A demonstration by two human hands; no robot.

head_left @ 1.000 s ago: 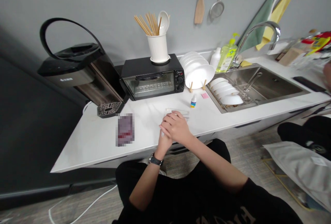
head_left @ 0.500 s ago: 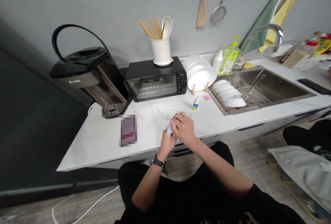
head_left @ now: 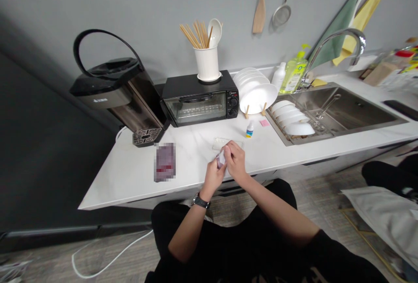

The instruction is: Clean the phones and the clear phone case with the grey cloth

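Over the front edge of the counter, my left hand (head_left: pixel 214 175) and my right hand (head_left: pixel 234 161) are closed together around a small pale lilac-white thing (head_left: pixel 221 159). Fingers cover most of it, so its kind is hidden. Just behind my hands lies a clear, flat, rectangular piece (head_left: pixel 218 142), partly covered by my right hand. Beyond it stands a small white bottle with a blue and yellow label (head_left: pixel 249 129). A pink slip (head_left: pixel 264 122) lies beside that bottle. Left of my hands rests a blurred-out purplish rectangular item (head_left: pixel 165 161).
On the white counter (head_left: pixel 124 183) stand a black dispenser (head_left: pixel 124 87), a toaster oven (head_left: pixel 200 106) topped by a white utensil pot (head_left: pixel 208 63), and racked plates (head_left: pixel 257 99). Bowls (head_left: pixel 298 128) sit at the left of the sink (head_left: pixel 365 109). Another person's dark-clothed leg (head_left: pixel 382 174) shows at right.
My hands have opened slightly apart at the top, and more of the pale lilac-white thing shows between them. The whole view has shifted a little; the counter items stay in place.
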